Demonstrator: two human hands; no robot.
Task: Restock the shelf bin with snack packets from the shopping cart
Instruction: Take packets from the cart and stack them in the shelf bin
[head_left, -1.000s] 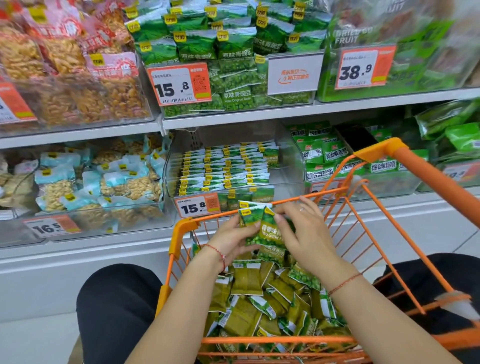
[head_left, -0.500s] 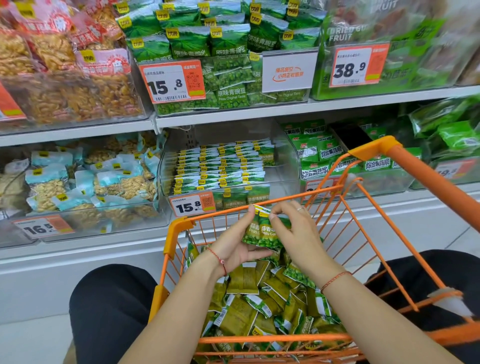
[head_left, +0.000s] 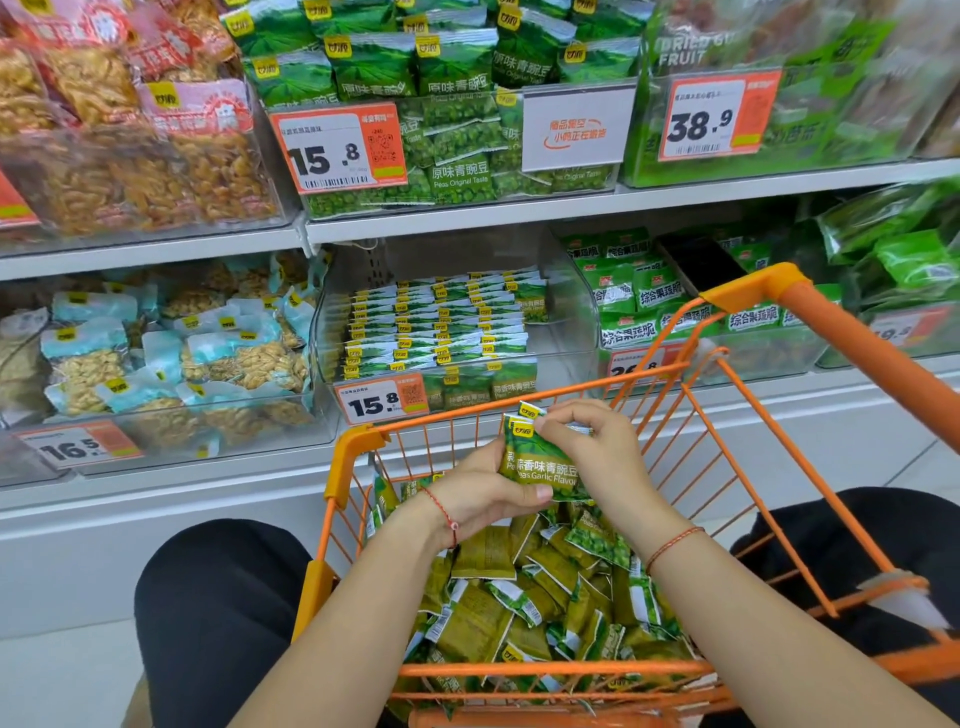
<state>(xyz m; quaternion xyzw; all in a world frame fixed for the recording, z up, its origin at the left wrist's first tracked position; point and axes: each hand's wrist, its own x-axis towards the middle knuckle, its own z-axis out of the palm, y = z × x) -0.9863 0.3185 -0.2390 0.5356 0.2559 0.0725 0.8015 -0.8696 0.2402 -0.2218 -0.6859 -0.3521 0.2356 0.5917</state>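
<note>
Packets (head_left: 540, 467) sit stacked between both hands above the cart (head_left: 358, 441): left hand (head_left: 483, 493) clamps the bottom edge, right hand (head_left: 587, 441) pinches the top. Slick film could let one slide out on the lift to the bin (head_left: 571, 332).

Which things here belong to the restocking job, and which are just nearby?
In the job:
left hand and right hand, both holding packets
cart with loose packets
bin, partly filled

Nearby:
nut bags
original peas
38.9 tag
</note>
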